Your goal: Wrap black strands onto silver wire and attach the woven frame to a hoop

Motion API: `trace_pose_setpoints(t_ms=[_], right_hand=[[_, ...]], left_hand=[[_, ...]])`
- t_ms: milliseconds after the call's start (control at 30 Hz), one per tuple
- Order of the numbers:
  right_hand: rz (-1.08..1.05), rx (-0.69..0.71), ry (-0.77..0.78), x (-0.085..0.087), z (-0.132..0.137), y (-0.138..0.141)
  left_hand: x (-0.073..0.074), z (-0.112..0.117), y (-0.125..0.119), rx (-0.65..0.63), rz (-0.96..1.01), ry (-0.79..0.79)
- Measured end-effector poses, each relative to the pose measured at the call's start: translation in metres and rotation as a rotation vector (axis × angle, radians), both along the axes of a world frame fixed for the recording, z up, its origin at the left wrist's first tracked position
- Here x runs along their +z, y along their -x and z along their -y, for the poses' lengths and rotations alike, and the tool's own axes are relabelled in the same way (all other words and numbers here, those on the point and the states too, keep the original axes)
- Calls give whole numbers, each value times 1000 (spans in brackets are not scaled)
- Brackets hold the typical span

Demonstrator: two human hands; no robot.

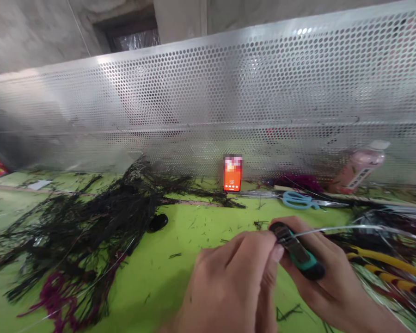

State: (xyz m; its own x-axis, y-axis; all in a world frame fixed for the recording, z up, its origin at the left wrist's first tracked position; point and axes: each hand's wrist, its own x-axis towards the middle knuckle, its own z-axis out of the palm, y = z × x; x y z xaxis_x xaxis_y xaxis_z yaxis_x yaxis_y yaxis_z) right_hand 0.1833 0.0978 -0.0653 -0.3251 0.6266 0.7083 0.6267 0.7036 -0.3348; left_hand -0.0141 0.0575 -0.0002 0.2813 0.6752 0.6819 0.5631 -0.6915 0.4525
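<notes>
Pliers (300,256) with teal and black grips lie across the fingers of the right hand (327,277), which is curled around them low in the middle of the view. The left hand (234,282) is closed too, thumb and forefinger pinched against the head of the tool. Whether that pinch also takes in the end of the wire (333,229) cannot be told. The thin wire runs from the tool's head away to the right.

The wire looks springy, so its free length could whip or slide out of the tool if the squeeze is loose. The left fingertips sit right at the head and could get nipped. A swing of the wire could also snag the black strands (100,217) heaped to the left, or knock over the phone (232,173) leaning against the back panel.

The table (180,259) is bright green and littered with short black clippings. Purple strands (55,291) trail from the heap's near edge. Blue scissors (296,200) lie beyond the hands, a pink bottle (362,166) leans further right, and yellow-handled tools (384,261) rest among more wire. A perforated metal panel (208,92) stands along the table's far side, with a bare concrete wall (38,27) above it.
</notes>
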Motion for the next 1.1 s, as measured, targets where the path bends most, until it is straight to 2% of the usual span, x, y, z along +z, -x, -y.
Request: trace_pose_setpoints(t_ms=[100,233,467,667,800,933,1100], right_hand=[[-11,-19,-38,1,0,4],[-36,-11,-16,2,2,6],[-58,42,13,4,8,12],[-29,-1,-80,1,5,11],[39,-35,-149,-8,0,1],[52,26,-131,-17,-7,-9],[11,64,-119,-11,-7,-6]], left_hand=[[7,-1,-1,-40,27,73],[13,-1,-1,-33,24,35],[13,4,2,-14,-15,68],[16,10,-1,-11,-6,184],[17,13,-1,-53,28,254],[16,12,-1,-108,88,338],[16,8,-1,-236,244,444]])
